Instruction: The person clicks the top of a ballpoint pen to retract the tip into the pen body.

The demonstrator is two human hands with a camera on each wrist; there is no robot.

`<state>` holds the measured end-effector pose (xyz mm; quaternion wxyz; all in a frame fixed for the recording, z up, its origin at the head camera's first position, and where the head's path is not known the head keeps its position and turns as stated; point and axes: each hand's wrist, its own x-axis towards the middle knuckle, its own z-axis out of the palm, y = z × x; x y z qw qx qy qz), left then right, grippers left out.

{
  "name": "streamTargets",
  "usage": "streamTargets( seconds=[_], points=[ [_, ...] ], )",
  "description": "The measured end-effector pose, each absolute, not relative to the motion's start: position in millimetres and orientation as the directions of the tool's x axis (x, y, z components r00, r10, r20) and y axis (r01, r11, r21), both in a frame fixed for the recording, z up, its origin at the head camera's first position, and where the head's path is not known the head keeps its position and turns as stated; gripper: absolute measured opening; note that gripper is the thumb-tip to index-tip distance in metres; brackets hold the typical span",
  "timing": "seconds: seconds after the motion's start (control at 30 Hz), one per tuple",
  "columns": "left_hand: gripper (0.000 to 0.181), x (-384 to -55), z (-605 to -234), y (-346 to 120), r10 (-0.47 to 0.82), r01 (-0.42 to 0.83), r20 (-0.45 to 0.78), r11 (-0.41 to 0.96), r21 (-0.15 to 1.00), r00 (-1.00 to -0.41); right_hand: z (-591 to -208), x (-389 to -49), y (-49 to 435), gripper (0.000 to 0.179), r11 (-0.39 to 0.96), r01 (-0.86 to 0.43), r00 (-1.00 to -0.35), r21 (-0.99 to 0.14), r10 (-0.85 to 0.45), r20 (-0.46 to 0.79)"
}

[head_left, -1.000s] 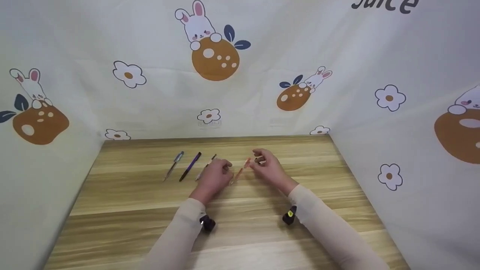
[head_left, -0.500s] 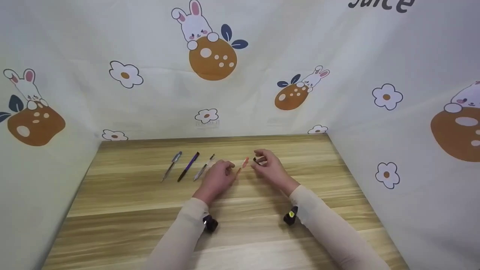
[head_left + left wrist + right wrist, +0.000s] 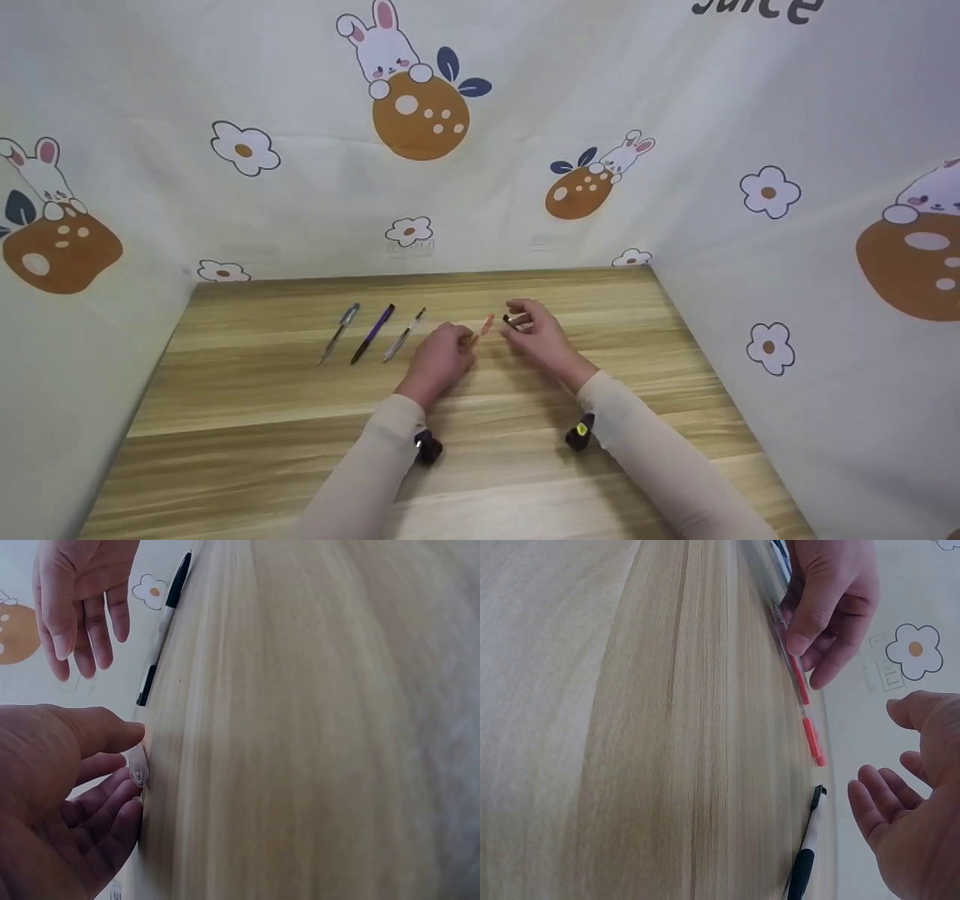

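Observation:
In the head view my left hand (image 3: 441, 358) is at the lower half of a clear pen with an orange-red cap (image 3: 487, 325). Its thumb and fingertips pinch the pen's barrel, which shows beside the thumb as a red pen (image 3: 798, 679) in the right wrist view. The part under the fingers is hidden. My right hand (image 3: 541, 339) hovers with relaxed fingers, the thumb apart from them, holding nothing. Just beside it lies a white pen with black ends (image 3: 162, 631), mostly hidden by the hand from above.
Left of my hands, three pens lie slanted in a row: a clear-and-blue pen (image 3: 340, 333), a purple-and-black pen (image 3: 373, 334) and a clear pen with a dark end (image 3: 405, 334). The wood-grain table (image 3: 495, 472) is bordered by a printed curtain (image 3: 300, 202).
My left hand has moved right, away from the clear dark-ended pen, and its fingers have come onto the red pen. The right hand stays nearly still. The head view has shifted slightly.

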<state>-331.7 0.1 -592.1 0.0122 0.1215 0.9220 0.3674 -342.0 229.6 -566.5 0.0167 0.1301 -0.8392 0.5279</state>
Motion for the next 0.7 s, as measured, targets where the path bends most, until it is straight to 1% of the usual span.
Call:
streamTargets(
  seconds=[0.13, 0.43, 0.7],
  points=[
    [0.038, -330.5, -592.5, 1.5, 0.235, 0.234, 0.087, 0.724, 0.649, -0.968, -567.4, -341.7, 230.7, 0.05, 0.401, -0.239, -0.965, -0.884, -0.202, 0.169],
    [0.035, -328.5, -590.9, 5.4, 0.223, 0.236, 0.102, 0.735, 0.635, -0.969, -568.2, -341.2, 231.5, 0.05, 0.378, -0.222, -0.968, -0.899, -0.196, 0.157],
    [0.026, -326.9, -590.2, 5.7, 0.197, 0.221, 0.109, 0.743, 0.631, -0.974, -570.3, -342.6, 230.7, 0.048, 0.372, -0.223, -0.967, -0.901, -0.2, 0.156]
  ],
)
